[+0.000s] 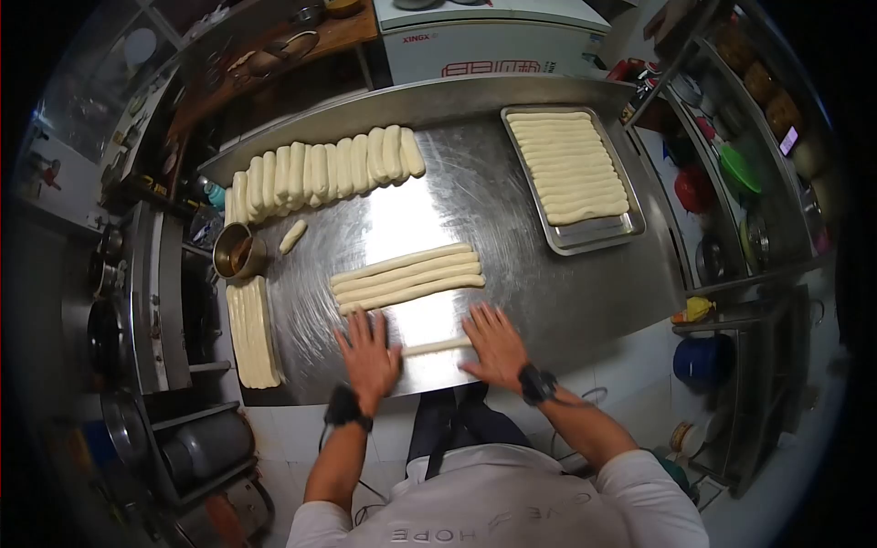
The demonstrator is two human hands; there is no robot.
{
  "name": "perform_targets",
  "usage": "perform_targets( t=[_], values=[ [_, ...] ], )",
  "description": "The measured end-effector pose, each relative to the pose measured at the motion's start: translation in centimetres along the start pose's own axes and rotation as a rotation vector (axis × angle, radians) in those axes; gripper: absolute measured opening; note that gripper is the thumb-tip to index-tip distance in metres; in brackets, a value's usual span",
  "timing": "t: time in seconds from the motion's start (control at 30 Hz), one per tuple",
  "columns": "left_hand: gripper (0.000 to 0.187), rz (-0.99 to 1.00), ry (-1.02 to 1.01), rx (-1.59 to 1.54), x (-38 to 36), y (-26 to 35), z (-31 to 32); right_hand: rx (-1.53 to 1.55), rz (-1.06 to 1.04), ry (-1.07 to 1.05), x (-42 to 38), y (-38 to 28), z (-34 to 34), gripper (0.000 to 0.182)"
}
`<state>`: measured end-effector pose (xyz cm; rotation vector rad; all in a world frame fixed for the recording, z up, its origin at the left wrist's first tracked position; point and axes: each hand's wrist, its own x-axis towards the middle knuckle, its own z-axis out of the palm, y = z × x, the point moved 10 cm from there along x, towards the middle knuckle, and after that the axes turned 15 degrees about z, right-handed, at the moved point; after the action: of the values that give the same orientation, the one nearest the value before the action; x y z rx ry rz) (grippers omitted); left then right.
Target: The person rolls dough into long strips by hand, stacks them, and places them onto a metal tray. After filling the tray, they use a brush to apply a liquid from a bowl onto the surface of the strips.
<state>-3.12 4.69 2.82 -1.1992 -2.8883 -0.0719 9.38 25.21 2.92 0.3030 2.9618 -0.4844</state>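
Observation:
A thin dough rope (436, 348) lies near the front edge of the steel table (311, 352). My left hand (368, 354) rests flat over its left end, fingers spread. Over the right end, my right hand (493, 345) is also flat with fingers apart. Both palms hide the rope's ends. Just beyond my fingertips, several longer dough ropes (408, 277) lie side by side. A small dough piece (292, 237) sits apart, farther left.
Thick dough rolls (324, 171) line the back left. A metal tray (594, 239) of dough ropes stands back right. At the left edge are a metal pot (226, 258) and a dough slab (252, 333). Shelves (699, 155) flank the right side; a white freezer (493, 50) stands behind.

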Motion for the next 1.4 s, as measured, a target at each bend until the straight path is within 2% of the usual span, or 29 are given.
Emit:
perform_targets(
  t=[0.07,0.17,0.27,0.3,0.33,0.37,0.4,0.47,0.5,0.53,0.57,0.6,0.67,0.7,0.77,0.8,0.83,1.0,1.1,1.17,1.2,1.23,1.27,1.3,1.37,1.4],
  values=[
    [0.081,0.068,-0.206,-0.201,-6.4,3.2,1.3,-0.016,-0.010,-0.102,-4.9,-0.2,1.1,0.087],
    [0.081,0.077,-0.142,-0.235,-11.1,5.2,1.5,0.018,-0.045,-0.061,-7.2,-0.3,1.6,0.091],
    [0.084,-0.124,-0.116,-0.129,-3.9,-0.2,1.5,-0.022,-0.044,0.037,-0.8,-0.4,-1.0,0.092],
    [0.084,-0.135,-0.113,-0.133,-1.7,-1.5,1.5,-0.027,-0.053,0.034,0.8,-0.2,-1.8,0.092],
    [0.082,-0.178,-0.017,-0.095,-0.1,-3.2,0.4,0.004,-0.033,0.056,2.1,0.0,-3.0,0.089],
    [0.081,-0.221,0.079,-0.056,0.1,-4.5,-0.8,0.036,-0.012,0.078,2.5,0.0,-3.9,0.087],
    [0.081,-0.227,0.087,-0.056,-0.4,-5.1,-1.6,0.057,-0.050,0.094,2.2,-0.2,-5.4,0.078],
    [0.074,-0.124,-0.012,-0.373,-2.1,-4.4,-1.4,0.066,-0.041,0.092,1.7,1.8,-4.5,0.071],
    [0.074,-0.125,-0.019,-0.375,-3.2,-4.4,-1.1,0.079,-0.028,0.079,1.4,2.1,-4.1,0.064],
    [0.062,-0.017,0.045,-0.296,-3.6,-3.6,-1.8,0.079,-0.025,0.076,1.6,2.2,-3.7,0.064],
    [0.051,0.092,0.111,-0.215,-3.6,-2.9,-2.4,0.092,-0.019,0.112,1.8,2.5,-3.7,0.056],
    [0.051,0.093,0.110,-0.217,-3.4,-3.4,-2.0,0.104,-0.013,0.148,2.2,2.6,-3.9,0.047],
    [0.031,0.036,0.123,-0.383,-2.7,-5.0,-0.6,0.154,0.000,0.135,3.4,3.0,-3.5,0.041],
    [0.031,0.034,0.123,-0.385,-2.1,-5.2,-0.9,0.205,0.012,0.125,4.3,3.0,-3.9,0.034],
    [0.020,-0.023,0.310,-0.460,-1.2,-6.5,-2.8,0.217,0.003,0.204,5.7,2.7,-5.2,0.031],
    [0.020,-0.028,0.305,-0.463,-0.7,-6.8,-2.6,0.231,-0.006,0.283,6.1,2.5,-6.1,0.027],
    [0.022,-0.045,0.319,-0.444,-0.2,-7.4,-2.6,0.232,-0.006,0.277,6.8,2.3,-5.9,0.027],
    [0.027,-0.080,0.328,-0.476,0.0,-8.1,-1.9,0.267,0.140,0.376,8.1,3.8,-5.4,0.040],
    [0.029,-0.053,0.442,-0.599,0.2,-8.4,-1.7,0.368,0.214,0.376,8.6,5.1,-5.5,0.047],
    [0.030,-0.223,0.425,-0.765,0.2,-9.7,-0.3,0.369,0.263,0.315,8.9,5.5,-5.3,0.050],
    [0.030,-0.216,0.427,-0.772,0.6,-9.7,-0.8,0.376,0.306,0.255,9.2,5.5,-5.2,0.052],
    [0.033,-0.301,0.381,-0.838,0.8,-10.3,-0.5,0.369,0.310,0.262,9.1,5.2,-5.9,0.052],
    [0.037,-0.387,0.330,-0.903,0.9,-10.7,0.0,0.413,0.409,0.219,8.5,5.7,-5.8,0.050],
    [0.037,-0.380,0.332,-0.910,1.0,-10.9,0.2,0.457,0.507,0.177,8.3,6.2,-5.7,0.047],
    [0.044,-0.517,0.318,-0.903,0.0,-12.3,1.4,0.505,0.569,0.211,8.8,7.7,-4.0,0.041],
    [0.044,-0.516,0.314,-0.907,0.1,-12.4,2.6,0.557,0.625,0.240,8.8,8.6,-3.0,0.037]
  ],
)
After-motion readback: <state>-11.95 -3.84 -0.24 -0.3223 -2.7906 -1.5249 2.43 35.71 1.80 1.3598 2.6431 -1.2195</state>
